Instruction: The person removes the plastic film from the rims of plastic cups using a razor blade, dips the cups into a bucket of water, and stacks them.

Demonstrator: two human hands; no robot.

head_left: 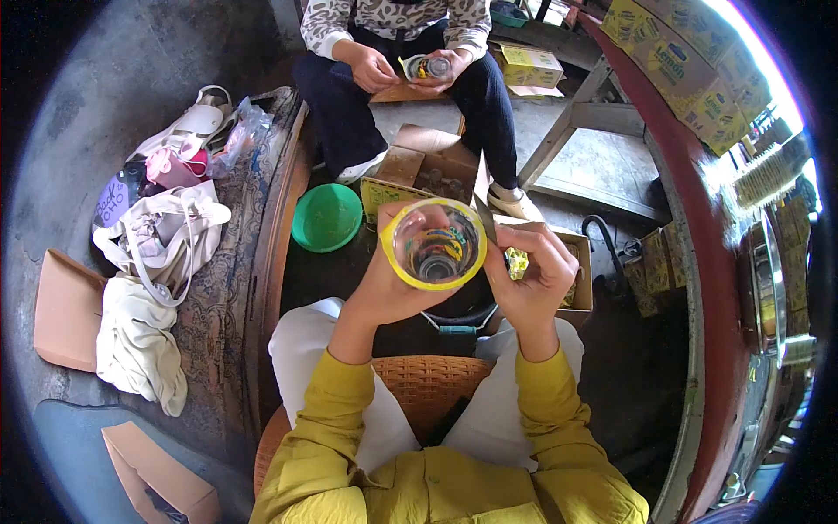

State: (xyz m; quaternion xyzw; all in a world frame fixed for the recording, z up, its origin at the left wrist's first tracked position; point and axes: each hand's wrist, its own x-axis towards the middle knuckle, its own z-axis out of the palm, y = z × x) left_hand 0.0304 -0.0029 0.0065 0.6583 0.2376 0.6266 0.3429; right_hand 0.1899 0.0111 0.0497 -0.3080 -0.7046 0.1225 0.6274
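Observation:
A clear cup [436, 244] with a yellow rim is held up in front of me, its round end facing the camera and coloured print showing through it. My left hand [384, 284] is wrapped round its left and lower side. At the cup's right edge, my right hand [534, 271] pinches a thin dark blade [484, 218], which points upward and lies close to the rim. Beyond the cup stands an open cardboard box [406, 166] with clear cups inside. Behind my hands, a dark bucket with a teal handle grip [457, 330] is partly hidden.
Opposite me sits a person whose hands [410, 70] hold another clear cup. A green basin [327, 217] is on the floor to the left. Bags and cloth [170, 236] lie on the bench at left. A wooden frame [567, 131] and a red beam stand at right.

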